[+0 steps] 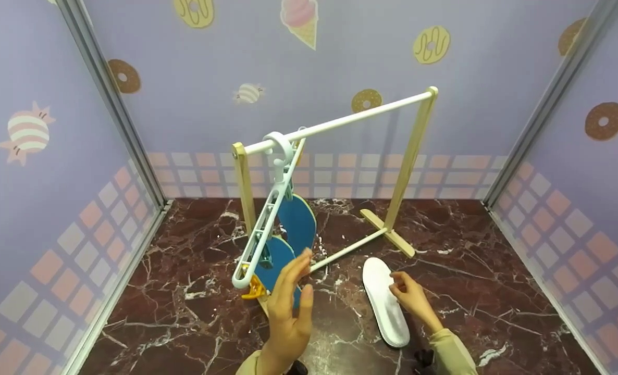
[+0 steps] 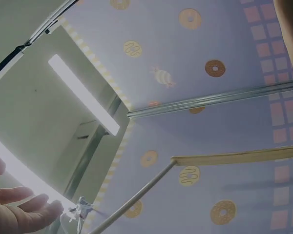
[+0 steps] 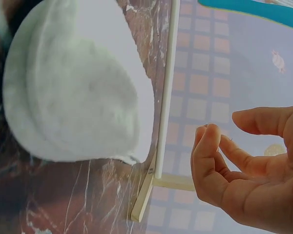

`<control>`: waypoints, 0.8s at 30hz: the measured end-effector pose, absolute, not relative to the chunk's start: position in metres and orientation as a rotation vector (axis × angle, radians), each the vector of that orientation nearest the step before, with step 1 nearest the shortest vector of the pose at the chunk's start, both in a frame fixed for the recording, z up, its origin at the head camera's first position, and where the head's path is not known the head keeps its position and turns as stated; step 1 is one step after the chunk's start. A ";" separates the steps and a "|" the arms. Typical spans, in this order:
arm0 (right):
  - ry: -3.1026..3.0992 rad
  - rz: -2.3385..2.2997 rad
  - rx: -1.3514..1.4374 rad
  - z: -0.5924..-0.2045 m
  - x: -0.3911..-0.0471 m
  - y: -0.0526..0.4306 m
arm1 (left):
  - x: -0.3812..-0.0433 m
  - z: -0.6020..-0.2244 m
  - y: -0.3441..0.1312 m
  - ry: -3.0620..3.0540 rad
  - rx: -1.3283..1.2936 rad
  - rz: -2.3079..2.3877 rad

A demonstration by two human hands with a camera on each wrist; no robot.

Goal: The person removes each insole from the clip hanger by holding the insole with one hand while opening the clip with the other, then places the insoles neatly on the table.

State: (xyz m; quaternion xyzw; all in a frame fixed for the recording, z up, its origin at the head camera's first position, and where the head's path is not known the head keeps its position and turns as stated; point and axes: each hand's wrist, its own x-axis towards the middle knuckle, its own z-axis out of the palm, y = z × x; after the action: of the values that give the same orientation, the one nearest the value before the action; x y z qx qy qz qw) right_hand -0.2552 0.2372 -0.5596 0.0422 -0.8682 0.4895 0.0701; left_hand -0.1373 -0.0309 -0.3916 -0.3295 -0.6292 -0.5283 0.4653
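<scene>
A white insole lies on the dark marbled table, its heel end towards me. Just right of it hovers my right hand. In the right wrist view that hand has loosely bent fingers, a gap below the thumb and nothing held; the insole appears large beside it. My left hand is raised near the hanging blue insoles, fingers extended, holding nothing. These insoles hang from a pale clip hanger. Only part of the left hand shows in the left wrist view.
A wooden rack with a white top rod carries the hanger near its left end. The rack's right foot stands behind the white insole. A yellow clip hangs at the hanger's near end. Patterned walls enclose the table.
</scene>
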 end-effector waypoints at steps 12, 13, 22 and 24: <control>-2.608 1.504 0.214 -0.550 -0.250 0.215 | -0.163 -0.404 -0.026 -1.889 -0.445 -1.305; -2.608 1.506 0.234 -0.550 -0.249 0.214 | -0.164 -0.404 -0.026 -1.892 -0.425 -1.309; -2.632 1.480 0.318 -0.539 -0.241 0.196 | -0.176 -0.403 -0.030 -1.883 -0.285 -1.269; -2.631 1.473 0.331 -0.536 -0.239 0.191 | -0.178 -0.403 -0.031 -1.890 -0.248 -1.265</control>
State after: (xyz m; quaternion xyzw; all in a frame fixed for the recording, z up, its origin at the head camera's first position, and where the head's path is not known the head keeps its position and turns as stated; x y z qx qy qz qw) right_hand -0.2388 0.1912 -0.5356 0.1089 -0.8661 0.4848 0.0540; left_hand -0.1779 -0.0306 -0.4033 -0.0987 -0.7521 -0.5033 0.4139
